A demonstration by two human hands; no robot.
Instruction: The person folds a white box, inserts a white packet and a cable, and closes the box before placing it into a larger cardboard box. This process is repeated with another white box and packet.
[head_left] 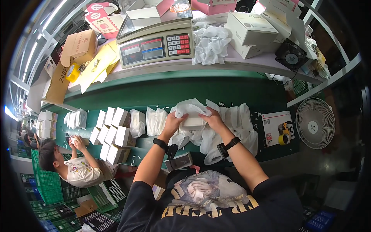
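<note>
Keep the pair of black wristbands [232,143] clear of loose film, to avoid snagging. Grasping now with the left hand [174,121] at the left side of a white rectangular box [193,123] and with the right hand [211,119] at its right side, both gripping through or beside a thin, translucent white plastic bag [190,106] gathered over the box's far part. Find the box near the middle of the long dark green work surface [247,88], just over crumpled white plastic-wrapped packages [241,131]; cannot tell its depth inside the bag. Best to hold it level, draw the film evenly from both sides, and smooth the folds rather than tug, so as not to tear such flimsy plastic. Press lightly, to spare the box's walls. Avoid dragging loose ends across the packages beneath. Leave undisturbed the stacked plain white boxes [119,118] to the left; beware any draught from the round grey fan [315,123] to the right. Farther off, note a beige weighing scale [156,50] with a keypad.
</note>
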